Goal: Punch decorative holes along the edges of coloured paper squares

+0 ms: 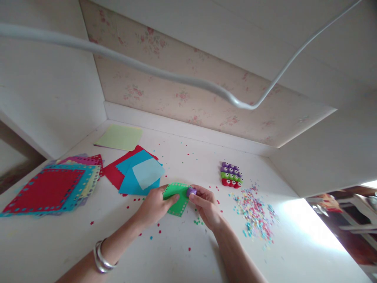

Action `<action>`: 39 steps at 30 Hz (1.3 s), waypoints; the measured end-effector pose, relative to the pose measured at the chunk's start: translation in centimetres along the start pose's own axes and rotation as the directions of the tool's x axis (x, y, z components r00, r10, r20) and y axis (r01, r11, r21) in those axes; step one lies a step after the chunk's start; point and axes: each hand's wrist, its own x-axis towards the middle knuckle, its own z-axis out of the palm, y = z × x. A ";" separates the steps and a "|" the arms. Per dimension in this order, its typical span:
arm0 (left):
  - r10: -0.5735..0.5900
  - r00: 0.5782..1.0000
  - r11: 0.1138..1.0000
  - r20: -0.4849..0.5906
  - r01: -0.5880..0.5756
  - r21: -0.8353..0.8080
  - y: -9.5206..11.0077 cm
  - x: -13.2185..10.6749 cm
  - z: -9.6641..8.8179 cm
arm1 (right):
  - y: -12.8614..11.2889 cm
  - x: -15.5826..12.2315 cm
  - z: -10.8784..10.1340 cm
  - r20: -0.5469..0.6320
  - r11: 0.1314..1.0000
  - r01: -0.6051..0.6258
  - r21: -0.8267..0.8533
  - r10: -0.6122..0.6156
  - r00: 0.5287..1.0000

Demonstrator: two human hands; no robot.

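Bent over a white tabletop [118,251], we grip a bright green paper sheet [182,197], perforated along its edges, in our left hand [158,203], thumb across its face and fingers behind. Our right hand [206,202] pinches a small purple block-shaped punch [191,191] between thumb and fingers at the sheet's upper right corner; whether the paper's edge sits inside the punch, we cannot tell. The sheet is raised toward us, tilted, between our two hands. On our left wrist we wear shiny silver bangles [101,257].

To our right stand tight rows of small purple, green and red punches [231,175] with round white spots, and nearer us spreads a loose heap of multicoloured paper confetti [257,216]. Small red paper bits [160,232] dot the surface around our hands.

To our left, a fanned stack of coloured paper sheets with punched borders [47,190] is topped by a red one. Beside it, overlapping red and blue sheets [126,182] lie under a smaller pale blue piece [148,173]. Farther back rest pale green sheets [119,137], near floral wallpaper [182,96]. A thick white cord [147,68] crosses above.
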 end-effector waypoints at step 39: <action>-0.215 0.961 0.964 -0.172 0.181 -0.196 0.0 0.6 -0.7 | -2.7 0.9 -3.4 -0.362 0.960 0.108 0.258 -0.008 0.932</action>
